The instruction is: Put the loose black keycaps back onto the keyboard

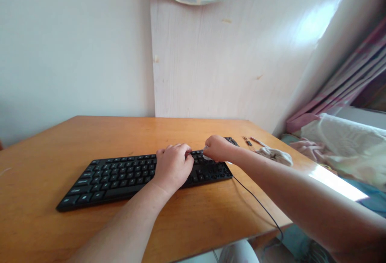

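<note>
A black keyboard (120, 176) lies slanted on the wooden table. My left hand (173, 164) rests across it right of the letter keys, fingers curled toward the far edge and thumb bent in; the fingertips are partly hidden. My right hand (220, 149) is closed in a fist above the number pad. From under its fingers pokes a crumpled white tissue or cloth (206, 157), touching the keys at the back. Keycaps are off in the number pad area (218, 169), where dark round sockets show.
Loose black keycaps (231, 140) lie behind my right wrist. Farther right are a small dark object (248, 142), a pen-like stick (258, 141) and a crumpled greyish cloth (276, 155). The keyboard's cable (259, 200) runs over the table's front edge. A wall (196, 74) stands behind.
</note>
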`<control>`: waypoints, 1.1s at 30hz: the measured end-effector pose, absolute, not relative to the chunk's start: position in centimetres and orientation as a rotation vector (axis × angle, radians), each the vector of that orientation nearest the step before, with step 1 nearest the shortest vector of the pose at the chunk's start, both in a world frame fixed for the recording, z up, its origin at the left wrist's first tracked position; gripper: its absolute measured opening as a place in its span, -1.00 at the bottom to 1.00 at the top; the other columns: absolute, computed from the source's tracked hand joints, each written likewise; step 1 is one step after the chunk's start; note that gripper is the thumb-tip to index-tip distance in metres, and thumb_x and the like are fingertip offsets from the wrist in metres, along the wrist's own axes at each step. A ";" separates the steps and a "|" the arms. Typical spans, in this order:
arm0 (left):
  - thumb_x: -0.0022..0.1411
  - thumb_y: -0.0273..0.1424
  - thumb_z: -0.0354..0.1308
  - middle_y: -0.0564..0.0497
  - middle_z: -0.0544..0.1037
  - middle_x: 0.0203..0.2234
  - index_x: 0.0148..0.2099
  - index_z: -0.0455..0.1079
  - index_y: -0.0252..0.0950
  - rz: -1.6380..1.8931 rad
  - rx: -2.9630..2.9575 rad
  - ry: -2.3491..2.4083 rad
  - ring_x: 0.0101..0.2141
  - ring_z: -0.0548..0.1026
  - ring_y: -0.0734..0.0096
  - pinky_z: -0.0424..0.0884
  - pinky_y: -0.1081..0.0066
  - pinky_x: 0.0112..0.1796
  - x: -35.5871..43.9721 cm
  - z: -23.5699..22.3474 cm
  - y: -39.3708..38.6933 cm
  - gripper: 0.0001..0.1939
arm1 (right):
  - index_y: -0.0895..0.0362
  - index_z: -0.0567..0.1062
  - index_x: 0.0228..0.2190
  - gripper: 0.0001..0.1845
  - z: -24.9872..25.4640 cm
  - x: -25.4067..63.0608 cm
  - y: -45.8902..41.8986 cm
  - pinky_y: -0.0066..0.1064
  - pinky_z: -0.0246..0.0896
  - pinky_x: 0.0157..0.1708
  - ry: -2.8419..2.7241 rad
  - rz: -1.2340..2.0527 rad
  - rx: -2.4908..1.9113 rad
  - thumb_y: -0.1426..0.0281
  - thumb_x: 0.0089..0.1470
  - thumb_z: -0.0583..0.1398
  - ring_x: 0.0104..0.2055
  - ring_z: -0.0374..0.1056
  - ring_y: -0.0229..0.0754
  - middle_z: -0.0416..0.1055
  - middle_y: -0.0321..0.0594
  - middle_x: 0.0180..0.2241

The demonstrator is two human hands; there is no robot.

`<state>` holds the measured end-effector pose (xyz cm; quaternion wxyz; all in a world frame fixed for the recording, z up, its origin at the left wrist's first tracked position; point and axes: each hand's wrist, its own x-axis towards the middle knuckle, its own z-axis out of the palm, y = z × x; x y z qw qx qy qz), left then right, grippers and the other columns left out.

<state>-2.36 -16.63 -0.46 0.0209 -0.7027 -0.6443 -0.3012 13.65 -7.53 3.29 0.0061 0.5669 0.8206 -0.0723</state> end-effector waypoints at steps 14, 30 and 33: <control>-0.13 0.27 0.14 -0.12 0.45 0.05 0.11 0.31 -0.09 -0.634 -2.407 -1.873 0.13 0.26 -0.09 -0.38 -0.19 0.21 -1.7 -1.4 -17.3 -0.16 | 0.29 0.60 -0.56 -0.75 3.8 11.5 -5.9 -0.47 0.22 -0.51 2.365 -0.114 1.590 0.38 -0.06 0.20 -0.52 0.44 -0.15 0.54 0.00 -0.56; -0.15 0.27 0.16 -0.15 0.38 0.14 0.16 0.24 -0.14 -0.609 -2.391 -1.801 0.20 0.17 -0.10 -0.60 -0.23 0.18 -1.5 -2.4 -17.3 -0.09 | 0.33 0.62 -0.43 -0.73 4.1 10.9 -7.0 -0.44 0.28 -0.41 2.266 -0.095 1.478 0.42 0.05 0.15 -0.46 0.47 -0.15 0.58 0.05 -0.45; -0.16 0.28 0.16 -0.16 0.36 0.16 0.17 0.24 -0.13 -0.576 -2.394 -1.840 0.21 0.15 -0.12 -0.60 -0.23 0.18 -1.4 -2.3 -17.3 -0.07 | 0.33 0.62 -0.44 -0.72 4.1 11.0 -7.4 -0.42 0.30 -0.41 2.260 -0.094 1.490 0.41 0.04 0.15 -0.47 0.48 -0.13 0.58 0.07 -0.44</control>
